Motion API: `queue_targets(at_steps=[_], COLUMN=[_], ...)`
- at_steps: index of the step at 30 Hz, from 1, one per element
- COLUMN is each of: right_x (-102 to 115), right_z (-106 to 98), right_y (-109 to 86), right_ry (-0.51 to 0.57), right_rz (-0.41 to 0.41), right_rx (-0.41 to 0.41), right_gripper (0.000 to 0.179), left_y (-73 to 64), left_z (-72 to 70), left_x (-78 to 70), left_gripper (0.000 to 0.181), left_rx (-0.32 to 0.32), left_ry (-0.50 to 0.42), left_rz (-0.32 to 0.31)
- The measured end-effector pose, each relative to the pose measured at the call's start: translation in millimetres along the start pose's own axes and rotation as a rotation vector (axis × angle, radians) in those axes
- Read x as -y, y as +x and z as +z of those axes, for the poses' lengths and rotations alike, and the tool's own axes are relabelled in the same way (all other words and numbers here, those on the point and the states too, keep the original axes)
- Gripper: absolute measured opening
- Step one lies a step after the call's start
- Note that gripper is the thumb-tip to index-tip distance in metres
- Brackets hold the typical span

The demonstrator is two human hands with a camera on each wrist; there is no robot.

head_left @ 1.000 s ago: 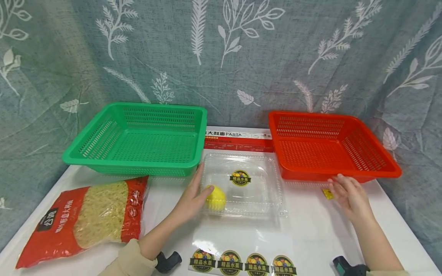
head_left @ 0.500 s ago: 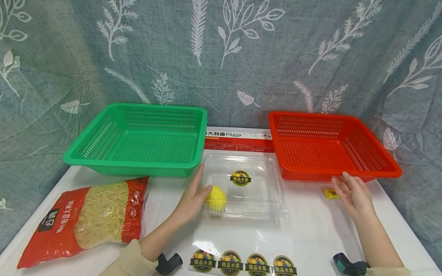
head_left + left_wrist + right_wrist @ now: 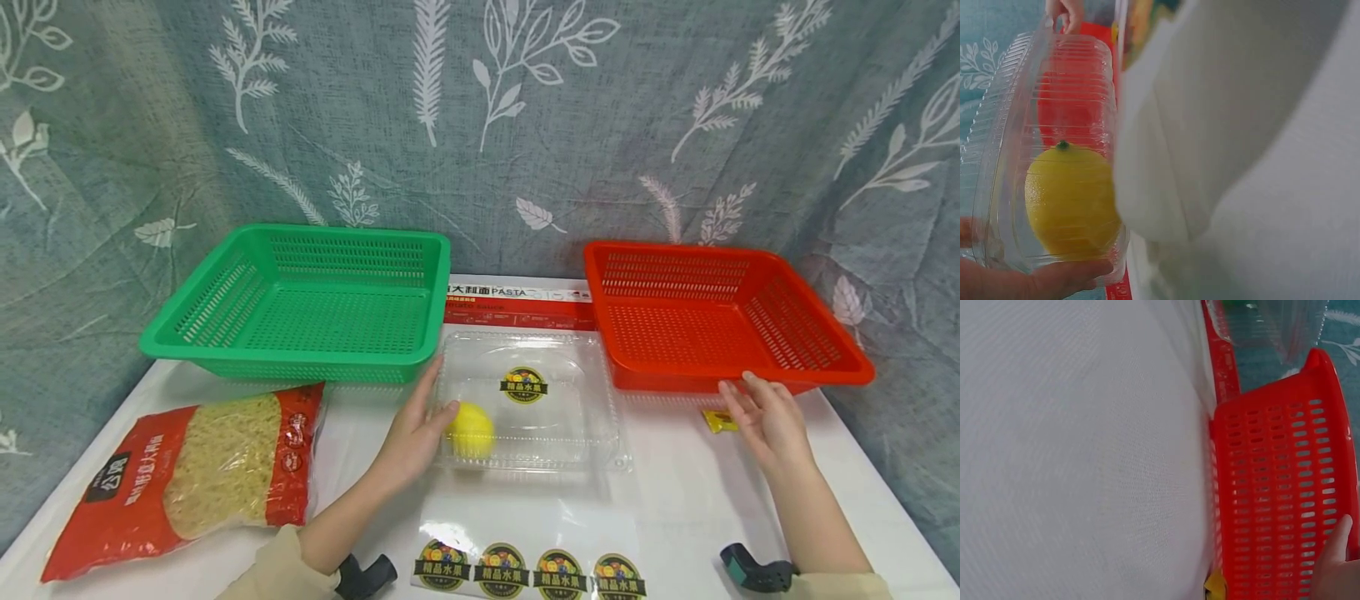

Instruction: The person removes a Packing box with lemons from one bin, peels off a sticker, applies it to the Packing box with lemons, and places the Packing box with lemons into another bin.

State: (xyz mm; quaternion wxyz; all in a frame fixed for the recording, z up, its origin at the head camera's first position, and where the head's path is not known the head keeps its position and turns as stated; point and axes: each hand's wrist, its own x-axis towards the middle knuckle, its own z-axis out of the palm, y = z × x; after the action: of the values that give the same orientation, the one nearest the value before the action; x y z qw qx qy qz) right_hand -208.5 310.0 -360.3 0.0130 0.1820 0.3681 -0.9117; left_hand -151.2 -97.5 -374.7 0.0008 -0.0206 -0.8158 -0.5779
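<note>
A clear plastic clamshell box (image 3: 551, 417) with a fruit label on its lid lies mid-table. Inside its left end sits a yellow lemon (image 3: 1072, 200), its green stem tip seen in the left wrist view. My left hand (image 3: 414, 433) grips that end of the box, thumb along the near side and fingers behind. On the right, my right hand (image 3: 772, 425) touches the near rim of the red basket (image 3: 855, 367) with loosely bent fingers. In the right wrist view its thumb (image 3: 1338, 540) lies against the slotted wall.
A green basket (image 3: 300, 371) stands back left. A red bag of pasta (image 3: 195, 475) lies in front of it. A sheet of round fruit stickers (image 3: 525, 517) lies at the front. By the red basket is a small yellow packet (image 3: 716, 420). A red pasta box (image 3: 517, 310) lies behind.
The box and lemon have shifted slightly to the right with my left hand still on them. My right hand has moved a little right along the basket, uncovering more of the yellow packet.
</note>
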Motion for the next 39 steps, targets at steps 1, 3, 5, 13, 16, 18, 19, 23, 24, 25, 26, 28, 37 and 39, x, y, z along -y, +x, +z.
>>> queue_targets(at_steps=[1, 3, 5, 13, 16, 18, 19, 23, 24, 25, 26, 28, 37, 39], right_x=[0, 0, 0, 0, 0, 0, 0, 1, 1, 1, 1, 1, -2, -2], right_z=[0, 1, 1, 1, 2, 1, 1, 0, -2, -6, -10, -22, -66, -66], right_y=[0.1, 0.6, 1.2, 2.4, 2.4, 2.3, 2.0, 2.7, 4.5, 7.6, 11.5, 23.5, 63.6, 64.1], right_ry=[0.003, 0.008, 0.015, 0.048, 0.047, 0.04, 0.035, 0.022, 0.022, 0.018, 0.016, -0.019, -0.079, -0.084], right_rz=[-0.001, 0.0, 0.003, 0.001, -0.001, 0.005, 0.009, 0.034, 0.037, 0.041, 0.044, 0.04, 0.014, 0.01], right_rx=[-0.002, -0.009, -0.008, 0.035, 0.054, 0.07, 0.076, 0.094, 0.095, 0.096, 0.092, 0.079, 0.067, 0.063], right_gripper=[0.031, 0.032, 0.032, 0.036, 0.036, 0.037, 0.037, 0.043, 0.045, 0.046, 0.048, 0.052, 0.056, 0.055], left_y=[-0.6, -1.2, -2.2, -7.9, -11.4, -14.3, -15.9, -22.5, -23.8, -25.5, -27.1, -29.9, -41.1, -43.6], left_z=[-0.7, -1.7, -2.6, -3.6, -4.6, -5.7, -6.2, -7.7, -7.8, -7.6, -7.4, -7.0, -5.5, -5.0], left_x=[-0.9, -2.2, -3.7, -8.4, -11.5, -13.8, -15.0, -18.5, -19.1, -19.6, -20.1, -21.7, -31.9, -33.7], left_gripper=[0.062, 0.062, 0.061, 0.061, 0.06, 0.06, 0.06, 0.061, 0.061, 0.061, 0.061, 0.06, 0.06, 0.06], left_rx=[-0.001, -0.002, -0.002, 0.012, 0.017, 0.015, 0.015, 0.018, 0.02, 0.022, 0.024, 0.025, 0.028, 0.028], left_ry=[0.001, 0.003, 0.004, -0.002, -0.001, -0.005, -0.007, -0.014, -0.015, -0.015, -0.013, -0.008, -0.01, -0.013], left_rz=[-0.001, 0.002, 0.002, 0.022, 0.022, 0.02, 0.022, 0.023, 0.025, 0.027, 0.027, 0.03, 0.037, 0.04])
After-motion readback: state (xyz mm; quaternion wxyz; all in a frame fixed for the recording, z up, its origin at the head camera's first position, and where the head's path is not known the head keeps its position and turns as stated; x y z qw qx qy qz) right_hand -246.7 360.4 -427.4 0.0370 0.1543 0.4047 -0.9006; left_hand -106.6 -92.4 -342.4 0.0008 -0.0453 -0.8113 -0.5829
